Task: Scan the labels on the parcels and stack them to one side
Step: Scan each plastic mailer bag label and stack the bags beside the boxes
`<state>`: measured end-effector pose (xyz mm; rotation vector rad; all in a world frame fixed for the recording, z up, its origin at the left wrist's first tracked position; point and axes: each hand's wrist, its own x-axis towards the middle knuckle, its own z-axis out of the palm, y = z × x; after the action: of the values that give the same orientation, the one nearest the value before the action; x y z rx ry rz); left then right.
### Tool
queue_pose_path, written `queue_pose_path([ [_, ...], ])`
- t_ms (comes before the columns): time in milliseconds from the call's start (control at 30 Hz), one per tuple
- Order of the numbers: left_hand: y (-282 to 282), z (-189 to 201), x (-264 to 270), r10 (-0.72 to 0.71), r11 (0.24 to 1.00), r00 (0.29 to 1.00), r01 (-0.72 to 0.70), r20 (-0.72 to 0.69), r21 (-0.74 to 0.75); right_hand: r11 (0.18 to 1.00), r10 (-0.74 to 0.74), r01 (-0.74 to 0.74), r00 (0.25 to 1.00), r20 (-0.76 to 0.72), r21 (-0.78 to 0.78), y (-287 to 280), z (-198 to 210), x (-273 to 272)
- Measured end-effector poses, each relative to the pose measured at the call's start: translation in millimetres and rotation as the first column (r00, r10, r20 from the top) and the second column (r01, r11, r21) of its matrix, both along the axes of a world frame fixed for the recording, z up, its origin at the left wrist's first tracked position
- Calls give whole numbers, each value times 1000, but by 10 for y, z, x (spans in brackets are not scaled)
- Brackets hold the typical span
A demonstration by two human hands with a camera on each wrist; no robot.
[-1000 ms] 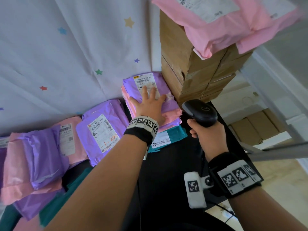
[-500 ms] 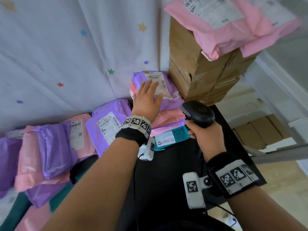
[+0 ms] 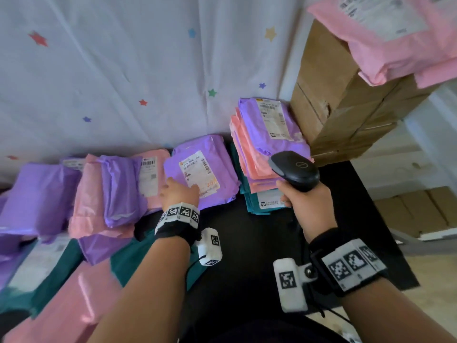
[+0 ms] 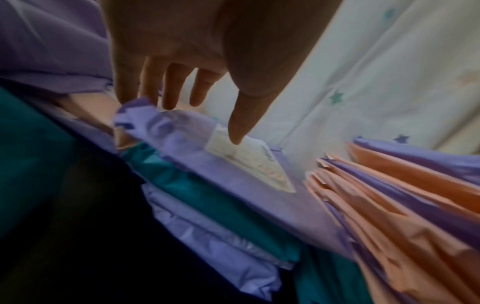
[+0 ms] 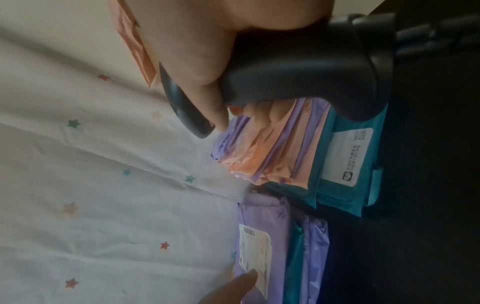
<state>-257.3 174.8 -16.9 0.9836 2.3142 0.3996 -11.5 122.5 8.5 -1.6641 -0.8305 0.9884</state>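
Head view: left hand [image 3: 181, 191] rests flat on purple parcel [image 3: 222, 186]; right hand [image 3: 309, 204] grasps scanner [image 3: 294, 170].

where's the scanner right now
The scanner is gripped in the right hand, right of centre in the head view, held just in front of the stack of parcels beside the cardboard boxes.

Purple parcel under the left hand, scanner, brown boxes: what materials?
Purple parcel: thin plastic mailer film, looks glossy, creased; paper label.
Scanner: hard black plastic, apparently matte and moulded.
Brown boxes: cardboard, dull brown, taped seams.
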Motion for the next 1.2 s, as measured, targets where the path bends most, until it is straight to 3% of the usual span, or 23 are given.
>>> queue_pose_path([
  [67,-14,-47,-87,60,998,995,-58,76,-32,1000,16,-16,1000,13,-2,-14,1,-57],
  [200,12,-53,-176,42,999,992,-43,115,3,999,53,-53,997,57,-9,-53,26,-134],
  [467,-121,184,-222,-32,978,983,-6,180,211,992,115,-116,993,9,59,-174,228,-325],
  [733,-406,479,-253,-98,873,934,-84,342,480,963,263,-258,962,-70,72,-270,467,-674],
  [900,-472,602,-257,-110,855,909,-119,401,505,937,342,-331,934,-101,111,-348,584,-800],
  [1200,-549,663,-140,-126,844,900,-124,418,521,939,335,-326,939,-77,106,-442,656,-747],
])
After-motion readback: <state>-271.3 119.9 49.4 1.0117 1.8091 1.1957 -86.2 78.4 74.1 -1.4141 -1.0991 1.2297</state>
